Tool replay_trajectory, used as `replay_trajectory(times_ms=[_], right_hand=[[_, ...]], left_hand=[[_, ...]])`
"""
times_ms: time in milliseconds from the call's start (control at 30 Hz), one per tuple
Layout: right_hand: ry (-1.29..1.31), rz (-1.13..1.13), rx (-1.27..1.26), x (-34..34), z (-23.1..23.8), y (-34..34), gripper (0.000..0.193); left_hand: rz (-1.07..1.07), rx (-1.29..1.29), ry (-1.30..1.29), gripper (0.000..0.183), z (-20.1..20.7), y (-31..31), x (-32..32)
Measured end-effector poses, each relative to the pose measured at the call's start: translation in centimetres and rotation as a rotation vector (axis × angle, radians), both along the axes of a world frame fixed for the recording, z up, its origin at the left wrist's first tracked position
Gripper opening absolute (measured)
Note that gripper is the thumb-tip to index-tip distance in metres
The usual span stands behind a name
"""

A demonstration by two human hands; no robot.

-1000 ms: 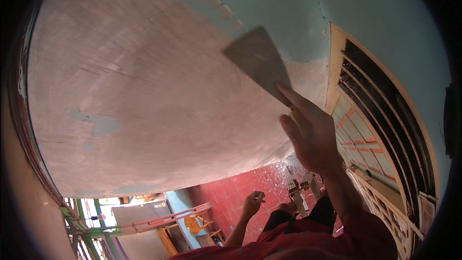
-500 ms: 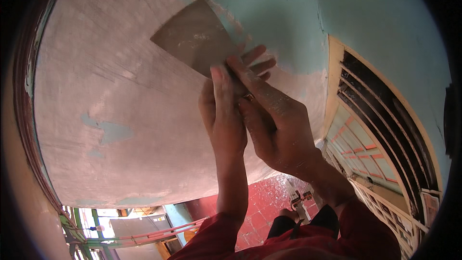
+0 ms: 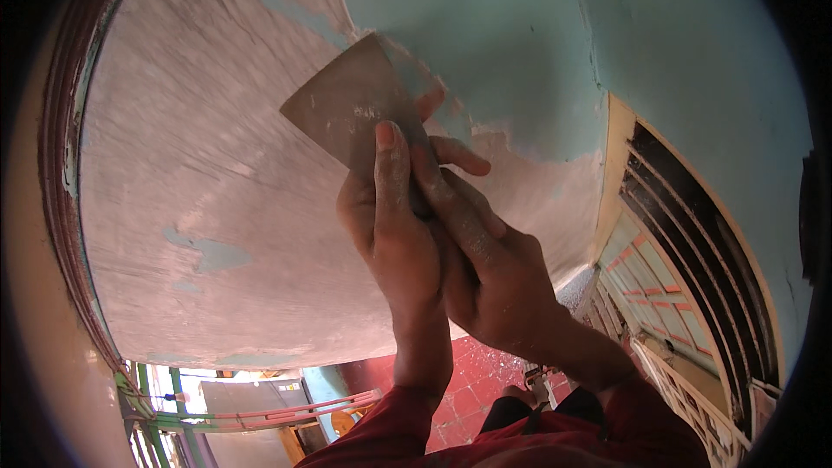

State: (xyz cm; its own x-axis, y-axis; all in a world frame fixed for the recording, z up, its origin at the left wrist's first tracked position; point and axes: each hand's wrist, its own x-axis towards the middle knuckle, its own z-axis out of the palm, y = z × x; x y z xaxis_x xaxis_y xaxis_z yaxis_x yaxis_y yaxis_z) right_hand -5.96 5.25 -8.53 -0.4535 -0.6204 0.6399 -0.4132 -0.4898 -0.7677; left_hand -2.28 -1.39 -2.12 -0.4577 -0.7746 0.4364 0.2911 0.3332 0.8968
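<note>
Both hands are raised together around a broad scraper (image 3: 347, 104) with a flat, grey, wedge-shaped blade. My left hand (image 3: 394, 234) is closed on its lower part, the thumb lying along the blade's face. From the right, my right hand (image 3: 498, 269) wraps the handle, with a few fingers showing beyond the blade's right side. The handle is mostly hidden by the hands. White dust marks the fingers and the blade. Behind the blade is a wall (image 3: 199, 156), pale pinkish where bare, with teal paint (image 3: 459, 26) at the upper right. Whether the blade's edge touches the wall I cannot tell.
To the right is a cream-framed opening with dark slats (image 3: 693, 234). A dark red-brown trim (image 3: 65, 121) borders the wall at left. Below lies a red tiled floor (image 3: 464, 381) with white flakes. Green and pink rails (image 3: 260, 416) stand at lower left.
The scraper and both hands sit slightly lower in view. My right hand has closed in nearer my left, its fingers wrapping more tightly round the handle. The view has shifted a little.
</note>
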Motion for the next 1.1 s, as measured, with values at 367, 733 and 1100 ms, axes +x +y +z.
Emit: replay_trajectory(times_ms=[367,733,1100], right_hand=[[-0.008,0.012,0.046,0.4,1.0,0.4,0.054],[-0.091,0.041,-0.023,0.8,1.6,0.3,0.055],[-0.162,0.037,-0.050,0.4,2.2,0.5,0.055]], left_hand=[[0.026,0.127,-0.035,0.044,0.4,0.6,1.0],[0.087,-0.023,-0.110,0.043,1.6,0.0,0.5],[0.008,0.034,-0.097,0.042,1.8,-0.3,0.4]])
